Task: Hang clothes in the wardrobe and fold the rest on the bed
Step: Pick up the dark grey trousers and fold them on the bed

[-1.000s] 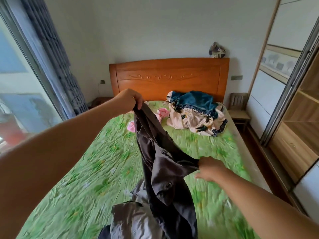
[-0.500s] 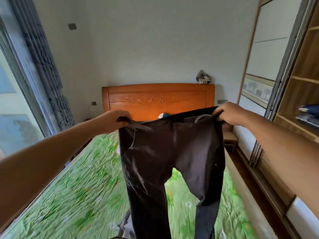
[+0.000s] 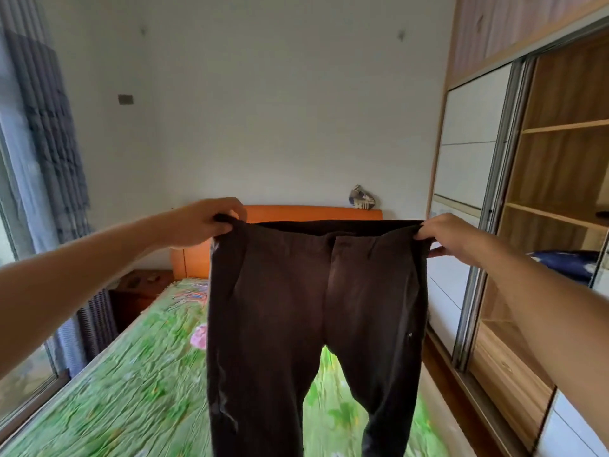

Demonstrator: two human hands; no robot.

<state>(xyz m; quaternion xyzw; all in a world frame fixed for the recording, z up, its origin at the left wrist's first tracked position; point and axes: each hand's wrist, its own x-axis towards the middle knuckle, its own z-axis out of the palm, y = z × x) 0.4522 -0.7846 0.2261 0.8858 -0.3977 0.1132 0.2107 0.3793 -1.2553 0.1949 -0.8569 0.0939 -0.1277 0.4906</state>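
This is a bedroom in a home. A bed with a crumpled green floral sheet (image 3: 131, 390) fills the lower left of the frame, backed by an orange wooden headboard (image 3: 313, 213) against the plain white wall (image 3: 263, 110) at centre. A dark wooden nightstand (image 3: 138, 291) stands just beside the bed. At the left edge, grey pleated curtains (image 3: 49, 143) hang by the window (image 3: 23, 377). At the right, a built-in light-wood wardrobe (image 3: 557, 173) with white sliding doors (image 3: 471, 133) shows open shelves (image 3: 563, 127).

We hold the trousers (image 3: 316, 308) up above the bed (image 3: 131, 390), headboard (image 3: 313, 214) behind them, wardrobe (image 3: 557, 192) on our right.
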